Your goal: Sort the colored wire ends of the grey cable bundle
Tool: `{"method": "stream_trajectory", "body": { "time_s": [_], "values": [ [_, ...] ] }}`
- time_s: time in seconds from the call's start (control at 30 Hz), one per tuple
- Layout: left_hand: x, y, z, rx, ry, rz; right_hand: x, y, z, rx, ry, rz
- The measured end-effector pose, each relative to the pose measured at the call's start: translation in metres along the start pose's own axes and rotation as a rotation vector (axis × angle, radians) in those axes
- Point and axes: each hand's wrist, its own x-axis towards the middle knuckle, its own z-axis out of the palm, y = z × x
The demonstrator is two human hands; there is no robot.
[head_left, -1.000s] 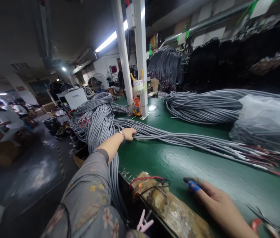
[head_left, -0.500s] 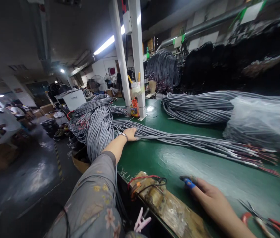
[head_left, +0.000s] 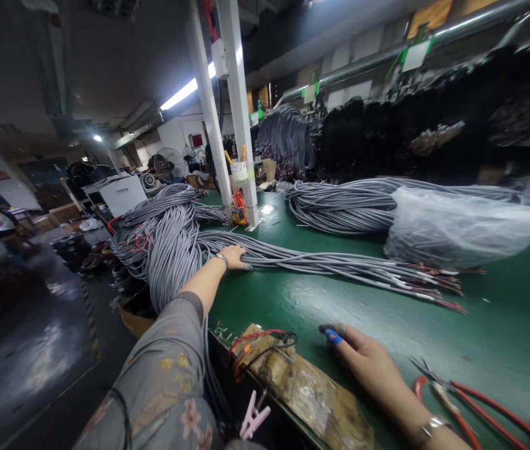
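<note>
My left hand (head_left: pixel 234 257) lies over a long bundle of grey cables (head_left: pixel 302 261), its fingers closed over the near part and its thumb along the near side. The bundle runs right across the table to stripped ends with thin reddish wires. Close to the front edge, my right hand (head_left: pixel 363 356) hovers over or rests on the green tabletop (head_left: pixel 288 325). Blue tape wraps its thumb, which is pressed against a dark-tipped finger; nothing shows between them. Red-handled pliers or cutters (head_left: pixel 452 394) lie right of that hand.
Left of my left hand hangs a thick heap of coiled grey cables (head_left: pixel 171 250). Behind stand white posts (head_left: pixel 239 125) and another grey cable bundle (head_left: pixel 340 206) partly under a plastic bag (head_left: pixel 462 219). A taped wooden board (head_left: pixel 307 394) and pink clip (head_left: pixel 254 415) sit at the front edge.
The view has turned to the right, so everything appears further left. My left hand stays on the cables, and my right hand keeps about the same place and shape.
</note>
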Motion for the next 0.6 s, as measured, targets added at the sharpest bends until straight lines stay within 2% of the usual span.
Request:
{"method": "stream_trajectory", "body": {
  "time_s": [0.17, 0.27, 0.37, 0.43, 0.53, 0.6],
  "values": [
    [-0.013, -0.011, -0.004, 0.027, -0.127, 0.067, 0.000, 0.001, -0.001, 0.037, 0.008, 0.073],
    [-0.028, -0.015, -0.008, 0.034, -0.202, 0.081, 0.000, 0.002, -0.003, 0.036, 0.005, 0.070],
    [-0.041, -0.013, -0.010, 0.049, -0.225, 0.076, 0.001, 0.004, -0.003, 0.032, 0.002, 0.067],
    [-0.047, -0.007, -0.009, 0.061, -0.185, 0.072, 0.002, 0.006, -0.003, 0.029, 0.009, 0.070],
    [-0.049, 0.009, -0.003, 0.045, 0.006, 0.109, 0.003, 0.007, -0.002, 0.031, 0.004, 0.062],
    [-0.045, 0.024, 0.001, -0.027, 0.054, 0.150, 0.003, 0.006, -0.002, 0.041, -0.004, 0.054]
  ]
}}
